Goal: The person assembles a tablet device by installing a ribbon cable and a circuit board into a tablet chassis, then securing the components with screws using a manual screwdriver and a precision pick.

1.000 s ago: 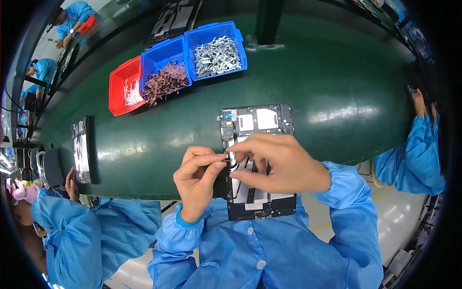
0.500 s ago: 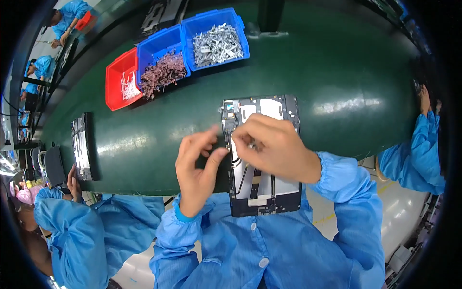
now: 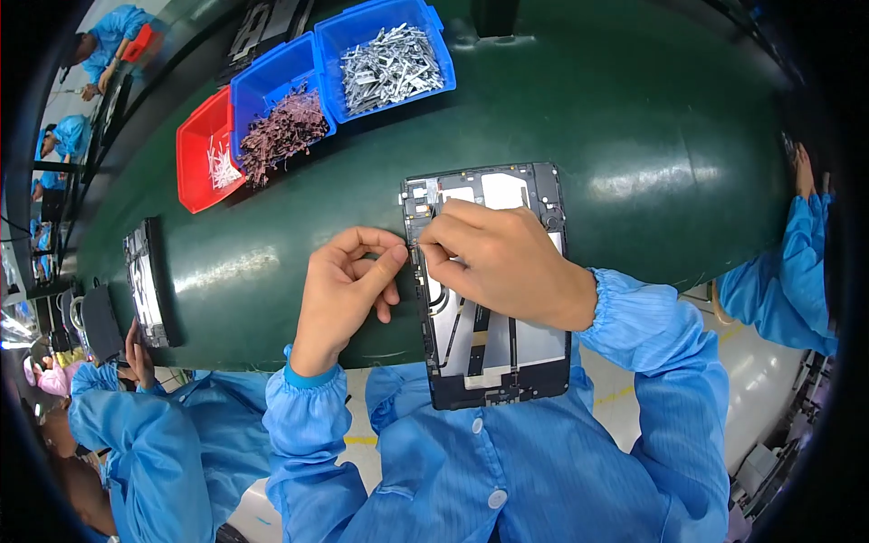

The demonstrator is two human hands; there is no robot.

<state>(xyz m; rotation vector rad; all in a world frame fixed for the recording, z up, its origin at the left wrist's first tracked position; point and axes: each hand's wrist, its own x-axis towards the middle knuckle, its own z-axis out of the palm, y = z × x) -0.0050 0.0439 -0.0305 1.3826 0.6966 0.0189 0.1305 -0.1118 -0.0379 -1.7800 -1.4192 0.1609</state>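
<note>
An opened tablet [image 3: 541,357] lies in front of me at the table's near edge, its circuit parts and pale inner panels exposed. Just beyond its left edge, my left hand [image 3: 339,290] pinches thumb and forefinger together, the other fingers loosely curled. My right hand [image 3: 507,262] reaches across the tablet from the right, fingertips pinched above its upper left edge, close to the left fingertips. Whatever either pinch holds is too small or hidden to make out. The right hand covers the middle of the tablet.
On the green table [image 3: 615,118], at the far left, stand a red bin [image 3: 195,149] of white strips, a blue bin [image 3: 258,77] of brownish small parts and another blue bin [image 3: 335,41] of silvery pieces. Another opened device [image 3: 148,285] lies left, beside a co-worker's hand [image 3: 138,357].
My left hand has turned, closing its thumb and forefinger into a pinch. My right fingertips have shifted left to the tablet's edge, nearer the left hand. The view has shifted slightly.
</note>
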